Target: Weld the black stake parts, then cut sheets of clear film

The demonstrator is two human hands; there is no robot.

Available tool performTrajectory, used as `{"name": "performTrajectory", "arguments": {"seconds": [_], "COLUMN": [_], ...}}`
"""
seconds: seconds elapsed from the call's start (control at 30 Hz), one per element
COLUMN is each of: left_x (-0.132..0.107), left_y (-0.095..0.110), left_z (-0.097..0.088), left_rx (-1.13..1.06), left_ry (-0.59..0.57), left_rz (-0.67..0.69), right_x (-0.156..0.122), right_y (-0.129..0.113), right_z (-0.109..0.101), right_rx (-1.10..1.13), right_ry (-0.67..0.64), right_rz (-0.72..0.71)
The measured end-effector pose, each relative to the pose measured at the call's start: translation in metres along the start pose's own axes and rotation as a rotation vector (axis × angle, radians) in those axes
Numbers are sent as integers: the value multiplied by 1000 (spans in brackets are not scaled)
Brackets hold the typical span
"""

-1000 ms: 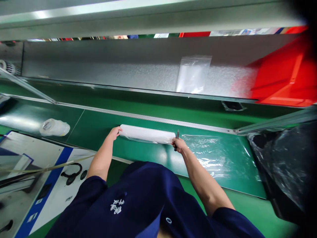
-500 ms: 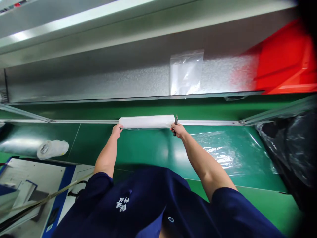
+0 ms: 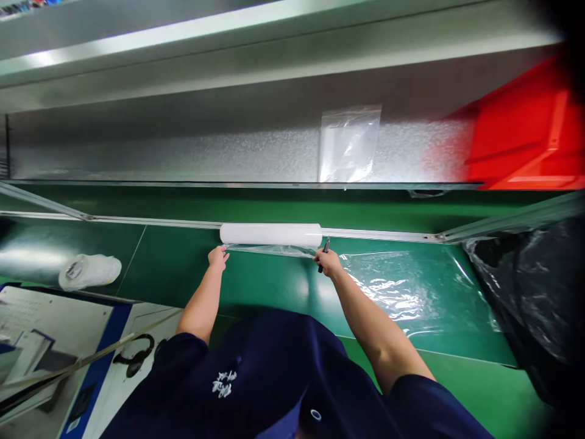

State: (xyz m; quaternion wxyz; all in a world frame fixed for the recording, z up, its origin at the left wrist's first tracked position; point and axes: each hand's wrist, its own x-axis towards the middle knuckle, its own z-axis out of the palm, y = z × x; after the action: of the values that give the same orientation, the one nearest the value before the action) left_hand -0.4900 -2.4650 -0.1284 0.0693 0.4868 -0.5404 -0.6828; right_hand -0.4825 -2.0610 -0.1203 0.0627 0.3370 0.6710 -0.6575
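A white roll of clear plastic film (image 3: 270, 235) lies across the green bench in front of me. Its loose edge (image 3: 274, 250) hangs toward me, drawn out a short way. At the left corner my left hand (image 3: 218, 258) pinches that edge, with the other fingers partly spread. My right hand (image 3: 328, 262) grips the film's right corner and also holds a slim black tool (image 3: 324, 255) with a pointed end, seemingly a utility knife. The tool stands nearly upright in the fingers.
A clear film sheet (image 3: 388, 283) lies flat on the bench at right, beside black plastic (image 3: 530, 274). A smaller wrapped roll (image 3: 90, 272) is at left, near a pair of scissors (image 3: 136, 356). Above, a metal shelf (image 3: 205, 146) bears a zip bag (image 3: 350, 146) and a red bin (image 3: 525, 128).
Both hands have drawn the film's edge a little toward me, so a strip of clear film now shows below the roll. The view has shifted slightly.
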Motion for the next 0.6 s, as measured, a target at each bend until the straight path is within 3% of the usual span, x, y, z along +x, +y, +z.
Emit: {"name": "performTrajectory", "arguments": {"seconds": [0.2, 0.37, 0.6], "left_x": [-24, -45, -62], "left_y": [-15, -22, -41], "left_z": [-23, -35, -58], "left_rx": [-144, -260, -337], "left_ry": [57, 18, -20], "left_rz": [-1, 37, 44], "right_x": [-23, -46, -68], "right_y": [13, 26, 50], "right_z": [-9, -26, -41], "right_rx": [50, 84, 92], "right_ry": [-61, -127, -121], "right_rz": [27, 59, 60]}}
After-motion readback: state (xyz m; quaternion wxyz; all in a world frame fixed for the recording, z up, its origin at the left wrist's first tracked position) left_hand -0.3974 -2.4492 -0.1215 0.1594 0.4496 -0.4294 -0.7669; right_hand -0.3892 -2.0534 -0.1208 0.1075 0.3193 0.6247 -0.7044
